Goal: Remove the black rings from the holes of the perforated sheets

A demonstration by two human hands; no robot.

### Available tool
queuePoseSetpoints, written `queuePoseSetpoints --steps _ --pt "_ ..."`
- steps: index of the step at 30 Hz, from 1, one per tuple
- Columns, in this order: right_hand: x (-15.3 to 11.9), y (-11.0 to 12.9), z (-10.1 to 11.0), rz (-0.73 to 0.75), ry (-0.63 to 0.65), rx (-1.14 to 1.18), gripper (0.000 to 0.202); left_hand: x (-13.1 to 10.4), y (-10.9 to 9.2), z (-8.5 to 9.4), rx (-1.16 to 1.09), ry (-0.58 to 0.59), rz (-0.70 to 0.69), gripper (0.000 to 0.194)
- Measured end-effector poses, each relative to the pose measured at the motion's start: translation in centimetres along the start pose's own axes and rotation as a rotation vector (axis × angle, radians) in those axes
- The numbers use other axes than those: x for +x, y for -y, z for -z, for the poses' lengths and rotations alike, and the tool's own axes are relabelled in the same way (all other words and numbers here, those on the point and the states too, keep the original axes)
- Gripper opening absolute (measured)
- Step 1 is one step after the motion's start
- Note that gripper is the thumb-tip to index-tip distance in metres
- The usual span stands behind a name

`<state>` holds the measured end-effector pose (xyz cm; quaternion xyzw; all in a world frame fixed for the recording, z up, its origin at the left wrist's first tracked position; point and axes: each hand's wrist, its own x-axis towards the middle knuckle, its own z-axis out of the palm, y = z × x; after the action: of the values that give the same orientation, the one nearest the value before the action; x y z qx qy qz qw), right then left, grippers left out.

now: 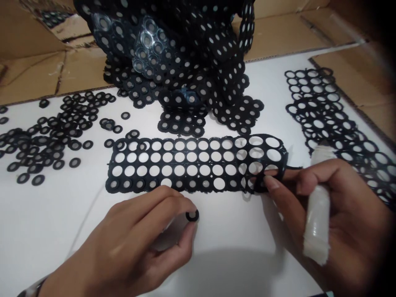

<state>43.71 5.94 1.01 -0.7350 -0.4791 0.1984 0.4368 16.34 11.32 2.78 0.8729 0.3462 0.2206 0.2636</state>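
Note:
My left hand (148, 235) pinches a small black rubber washer (192, 215) between thumb and forefinger, just below the sheet's lower edge. A black rubber sheet with rows of round holes (173, 163) lies flat on the white table. Most of its lower row still holds round washers, while the upper rows are mostly open holes. My right hand (321, 206) grips the sheet's right end, which is curled up and over. In the same hand a white-wrapped tool (318, 225) with a dark tip lies between the fingers and across the palm.
Loose black washers (55, 140) are scattered at the left. A large heap of uncut perforated sheets (185, 53) stands at the back. Empty hole webs (321, 107) are piled at the right. Cardboard (27, 74) borders the white table (235, 255).

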Motion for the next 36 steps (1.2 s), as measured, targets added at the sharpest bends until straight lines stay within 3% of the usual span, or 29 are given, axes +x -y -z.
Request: queuePoseSetpoints --steps 21,28,36 --pt "0.1 0.2 0.0 0.023 0.004 0.004 0.033 0.1 -0.2 0.0 0.050 0.005 -0.006 0.019" --pt "0.4 0.8 -0.1 0.025 0.041 -0.038 0.031 0.0 0.3 -0.1 0.133 -0.070 -0.076 0.025" --pt "0.7 0.3 0.5 0.053 0.138 -0.067 0.032 0.7 1.3 0.6 0.340 -0.274 -0.175 0.017"
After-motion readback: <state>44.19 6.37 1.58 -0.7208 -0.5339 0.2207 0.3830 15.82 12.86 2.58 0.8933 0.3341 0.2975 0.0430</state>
